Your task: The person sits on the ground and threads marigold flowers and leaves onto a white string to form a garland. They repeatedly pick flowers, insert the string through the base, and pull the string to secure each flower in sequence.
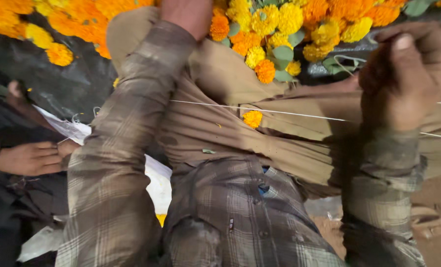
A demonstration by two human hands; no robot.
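My left hand (187, 15) reaches up into a heap of orange and yellow marigolds (274, 24); its fingers are cut off by the top edge. My right hand (408, 74) is a closed fist at the right. A thin white thread (289, 113) runs taut across my lap into that fist and comes out again on its far side. One small orange marigold (252, 118) sits on the thread above my brown trousers (215, 128). Both arms wear plaid sleeves (116, 163).
Another person's hand (30, 158) rests at the left by a white cloth (156, 183). More marigolds (57, 29) lie on dark sheeting (67, 84) at the top left. Bare earth (438, 198) shows at the lower right.
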